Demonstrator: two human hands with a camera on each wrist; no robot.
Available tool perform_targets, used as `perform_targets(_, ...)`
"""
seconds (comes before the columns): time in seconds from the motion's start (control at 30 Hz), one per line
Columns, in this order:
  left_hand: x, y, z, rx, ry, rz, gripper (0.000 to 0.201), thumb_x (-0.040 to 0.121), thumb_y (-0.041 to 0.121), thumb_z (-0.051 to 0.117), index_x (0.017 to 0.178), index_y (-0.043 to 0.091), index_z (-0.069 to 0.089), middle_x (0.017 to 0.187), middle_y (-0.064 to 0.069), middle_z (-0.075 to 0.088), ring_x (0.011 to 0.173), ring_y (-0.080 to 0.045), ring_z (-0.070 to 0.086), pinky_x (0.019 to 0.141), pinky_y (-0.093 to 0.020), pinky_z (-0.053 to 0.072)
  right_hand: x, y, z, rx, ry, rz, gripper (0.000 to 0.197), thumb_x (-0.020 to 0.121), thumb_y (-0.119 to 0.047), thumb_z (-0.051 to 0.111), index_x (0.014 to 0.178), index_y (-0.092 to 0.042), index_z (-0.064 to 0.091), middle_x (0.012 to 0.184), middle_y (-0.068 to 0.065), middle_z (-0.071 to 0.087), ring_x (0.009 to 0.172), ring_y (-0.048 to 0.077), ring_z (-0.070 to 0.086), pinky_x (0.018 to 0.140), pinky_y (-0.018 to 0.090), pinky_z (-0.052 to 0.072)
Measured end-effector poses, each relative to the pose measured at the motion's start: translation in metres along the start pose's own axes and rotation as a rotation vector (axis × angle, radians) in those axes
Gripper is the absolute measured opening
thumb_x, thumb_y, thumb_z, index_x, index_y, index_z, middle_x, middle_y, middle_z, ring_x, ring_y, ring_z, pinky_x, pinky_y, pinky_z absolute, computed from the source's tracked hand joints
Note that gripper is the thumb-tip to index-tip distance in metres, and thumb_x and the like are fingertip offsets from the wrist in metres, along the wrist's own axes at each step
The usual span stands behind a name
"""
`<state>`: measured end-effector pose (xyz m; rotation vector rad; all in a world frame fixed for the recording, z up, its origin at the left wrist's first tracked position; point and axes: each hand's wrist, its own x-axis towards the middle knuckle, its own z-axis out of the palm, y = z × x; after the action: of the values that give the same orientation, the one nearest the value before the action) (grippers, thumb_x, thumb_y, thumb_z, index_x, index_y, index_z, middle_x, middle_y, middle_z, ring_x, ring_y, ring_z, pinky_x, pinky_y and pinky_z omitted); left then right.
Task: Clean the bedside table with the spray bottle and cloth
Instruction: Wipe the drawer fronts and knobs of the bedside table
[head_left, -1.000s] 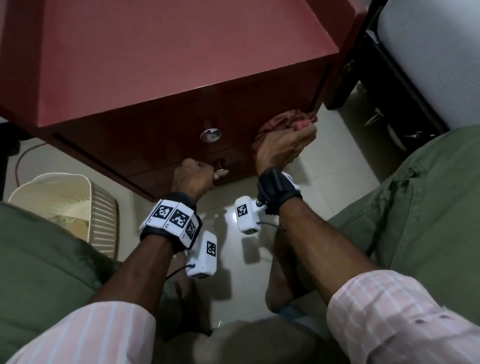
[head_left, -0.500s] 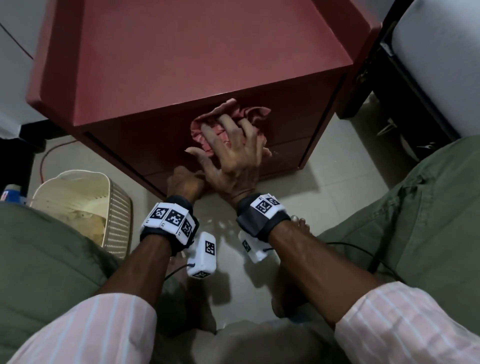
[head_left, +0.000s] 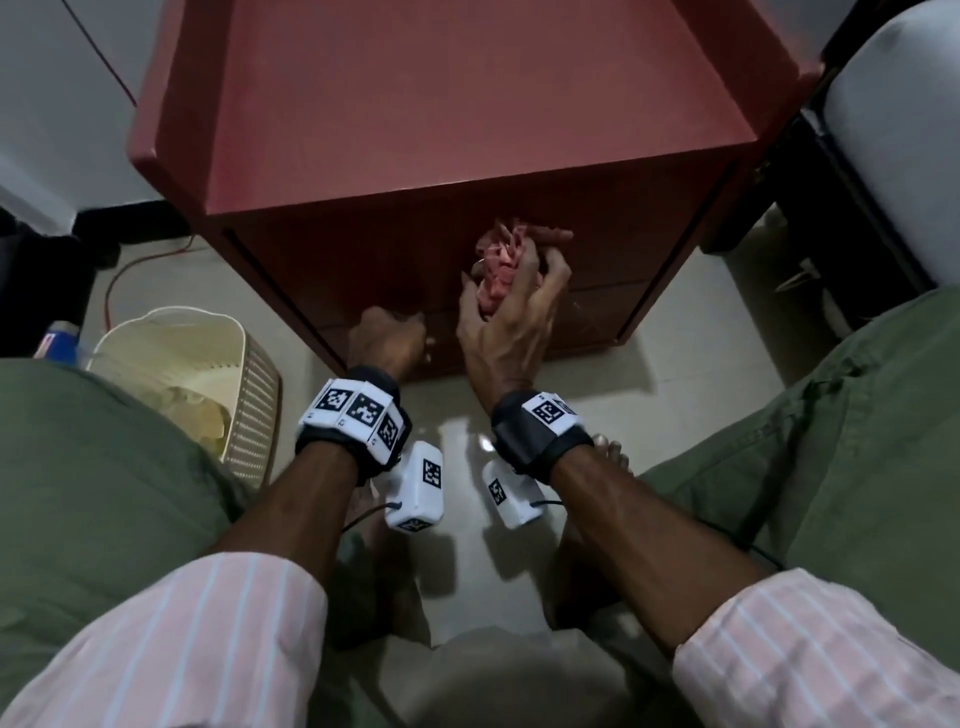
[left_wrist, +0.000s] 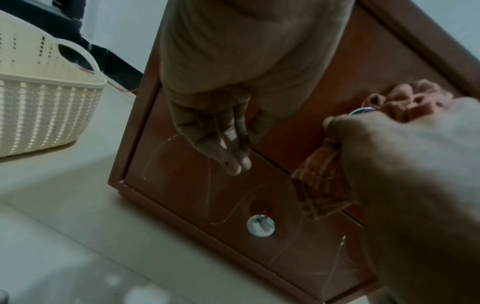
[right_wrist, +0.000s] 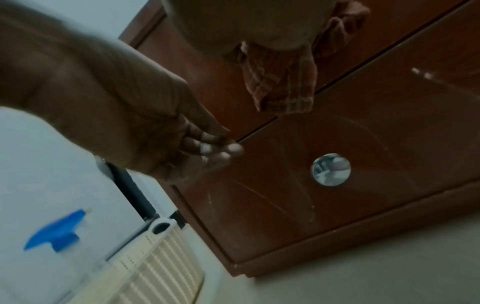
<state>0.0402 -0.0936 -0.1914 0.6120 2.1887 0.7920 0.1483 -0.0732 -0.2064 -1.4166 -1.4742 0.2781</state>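
The red-brown bedside table (head_left: 467, 104) stands in front of me with two drawers. My right hand (head_left: 511, 317) grips a bunched red checked cloth (head_left: 506, 260) and presses it on the upper drawer front, beside its chrome knob (left_wrist: 362, 111). A corner of the cloth (right_wrist: 283, 82) hangs down to the seam between the drawers. My left hand (head_left: 387, 338) holds nothing; its loosely curled fingertips (left_wrist: 233, 162) rest at the left of the lower drawer front. The lower knob (right_wrist: 330, 169) is free. The spray bottle's blue head (right_wrist: 55, 234) shows on the floor at left.
A cream plastic basket (head_left: 208, 364) sits on the tiled floor left of the table. A red cable (head_left: 130, 270) runs behind it. A bed with a pale mattress (head_left: 893, 130) stands close on the right. My knees flank the floor space under my arms.
My right hand swept the cloth from the drawer front's right edge to the left, then back towards the middle. The left hand stayed low by the lower drawer.
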Motion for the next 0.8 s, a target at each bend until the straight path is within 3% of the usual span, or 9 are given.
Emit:
perform_targets(0.13, -0.005, 0.000, 0.003, 0.049, -0.004, -0.004, 0.054, 0.083, 0.044, 0.065, 0.119, 0.004, 0.065, 0.123, -0.020, 0.068, 0.109, -0.034, 0.068, 0.095, -0.042, 0.056, -0.006, -0.007, 0.003, -0.006, -0.022, -0.055, 0.066, 0.081, -0.050, 0.074, 0.130, -0.007, 0.060, 0.133, 0.022, 0.047, 0.121, 0.034, 0.049, 0.099, 0.043, 0.048)
perform_targets(0.2, -0.004, 0.002, 0.007, 0.076, -0.029, 0.018, 0.046, 0.090, 0.035, 0.062, 0.122, 0.003, 0.063, 0.129, -0.022, 0.064, 0.116, -0.037, 0.064, 0.097, -0.041, 0.054, -0.007, -0.007, 0.002, -0.079, -0.011, -0.172, 0.064, 0.081, -0.063, 0.066, 0.120, -0.013, 0.069, 0.132, 0.019, 0.054, 0.122, 0.037, 0.048, 0.101, 0.045, 0.043)
perform_targets(0.33, -0.005, 0.002, 0.009, 0.119, -0.067, 0.024, 0.064, 0.085, 0.048, 0.065, 0.131, 0.003, 0.057, 0.138, -0.022, 0.058, 0.123, -0.038, 0.059, 0.101, -0.040, 0.051, 0.000, -0.005, 0.004, -0.171, -0.013, -0.347, 0.023, 0.092, -0.040, 0.065, 0.087, -0.020, 0.076, 0.122, 0.005, 0.066, 0.120, 0.035, 0.050, 0.091, 0.048, 0.043)
perform_targets(0.43, -0.004, 0.000, 0.006, 0.102, -0.033, 0.022, 0.056, 0.085, 0.048, 0.065, 0.120, 0.004, 0.061, 0.126, -0.018, 0.065, 0.113, -0.035, 0.064, 0.098, -0.039, 0.053, 0.007, 0.008, 0.004, -0.216, -0.005, -0.458, 0.012, 0.092, -0.027, 0.067, 0.088, -0.018, 0.074, 0.118, 0.008, 0.068, 0.115, 0.037, 0.054, 0.089, 0.046, 0.045)
perform_targets(0.47, -0.002, -0.003, 0.003, 0.107, -0.016, 0.026, 0.047, 0.088, 0.045, 0.064, 0.114, 0.005, 0.062, 0.116, -0.015, 0.068, 0.104, -0.032, 0.067, 0.095, -0.036, 0.053, 0.009, 0.009, 0.004, -0.187, -0.008, -0.447, 0.011, 0.089, -0.025, 0.069, 0.092, -0.016, 0.074, 0.118, 0.012, 0.066, 0.114, 0.037, 0.055, 0.091, 0.046, 0.045)
perform_targets(0.53, 0.000, -0.007, -0.001, 0.100, 0.011, 0.024, 0.027, 0.094, 0.038, 0.061, 0.101, 0.012, 0.058, 0.086, -0.004, 0.064, 0.076, -0.022, 0.062, 0.087, -0.027, 0.050, 0.012, 0.006, 0.002, -0.131, 0.001, -0.338, 0.029, 0.083, -0.025, 0.074, 0.103, -0.006, 0.069, 0.117, 0.019, 0.061, 0.111, 0.034, 0.054, 0.095, 0.044, 0.045)
perform_targets(0.6, 0.001, -0.010, -0.006, 0.071, 0.036, 0.020, 0.022, 0.095, 0.035, 0.061, 0.091, 0.014, 0.056, 0.068, 0.006, 0.056, 0.062, -0.013, 0.056, 0.083, -0.026, 0.051, 0.014, -0.001, 0.003, -0.104, 0.017, -0.217, 0.046, 0.078, -0.030, 0.076, 0.110, 0.000, 0.062, 0.118, 0.020, 0.056, 0.109, 0.030, 0.052, 0.094, 0.040, 0.047)
perform_targets(0.73, 0.006, -0.016, -0.009, 0.047, 0.050, 0.030, 0.022, 0.095, 0.035, 0.061, 0.094, 0.013, 0.062, 0.062, 0.011, 0.057, 0.057, -0.005, 0.056, 0.079, -0.026, 0.053, 0.012, -0.013, 0.006, -0.027, 0.033, 0.077, 0.062, 0.082, -0.047, 0.067, 0.119, 0.001, 0.056, 0.120, 0.019, 0.051, 0.108, 0.029, 0.053, 0.087, 0.038, 0.053)
perform_targets(0.8, 0.012, -0.019, -0.009, 0.044, 0.034, 0.030, 0.028, 0.094, 0.038, 0.062, 0.096, 0.010, 0.065, 0.068, 0.006, 0.066, 0.064, -0.010, 0.064, 0.084, -0.029, 0.056, 0.010, -0.020, 0.010, 0.048, 0.035, 0.219, 0.061, 0.087, -0.051, 0.059, 0.121, -0.002, 0.051, 0.117, 0.015, 0.048, 0.102, 0.027, 0.055, 0.080, 0.041, 0.056)
